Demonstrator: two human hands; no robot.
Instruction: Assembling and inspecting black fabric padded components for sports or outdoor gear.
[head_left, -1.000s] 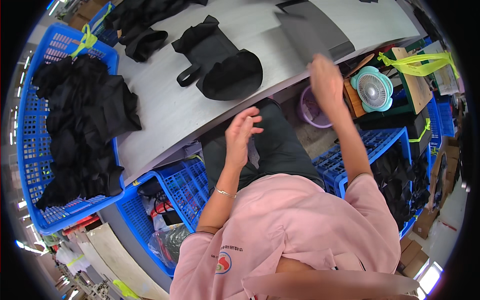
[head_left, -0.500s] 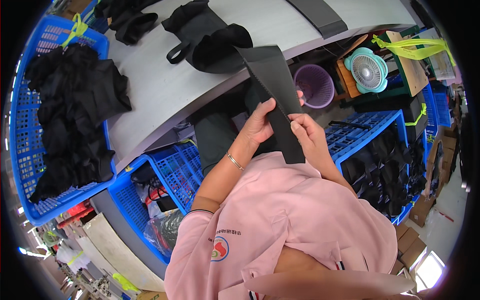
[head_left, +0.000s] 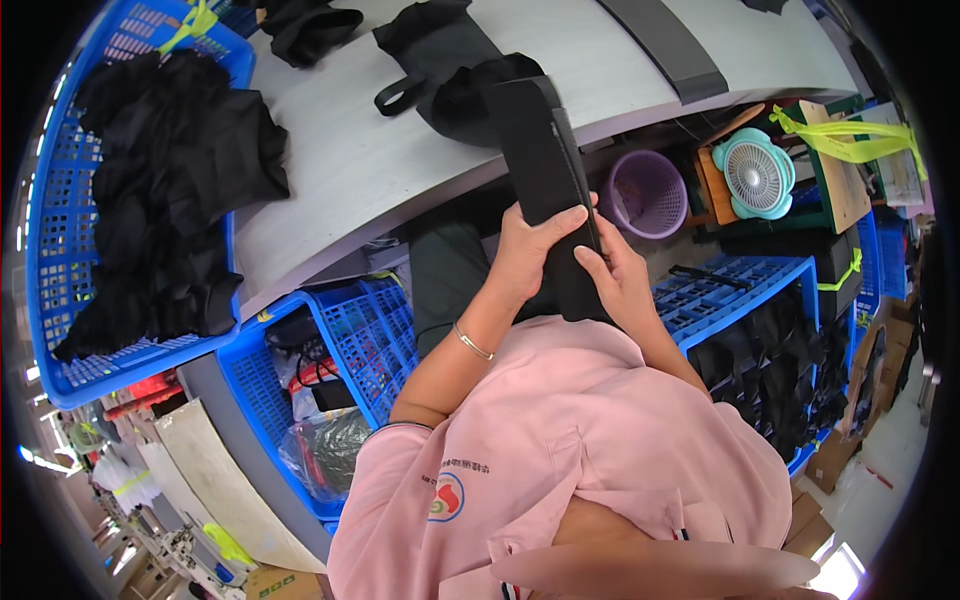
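Observation:
A long black strip of stiff fabric (head_left: 545,165), with a stitched edge along its right side, is held between my hands in front of my chest. My left hand (head_left: 538,245) is closed on its left side, thumb lying across the strip's face. Closed on the right edge is my right hand (head_left: 615,265), thumb on top and fingers behind. The strip's upper end overlaps the view of a black fabric piece with a loop (head_left: 445,85) on the table (head_left: 340,150). Its lower end reaches down to my shirt.
A blue basket (head_left: 60,290) heaped with black fabric stands at the left. Another blue basket (head_left: 270,400) with plastic bags is below the table. A dark strip (head_left: 670,50) lies on the table at the right. Beyond are a purple bin (head_left: 645,195), a turquoise fan (head_left: 757,172) and blue crates (head_left: 740,290).
The strip has turned in my hands: its broad flared side is folded in and it looks narrower and straighter. My hands have shifted slightly along it. The view has moved a little.

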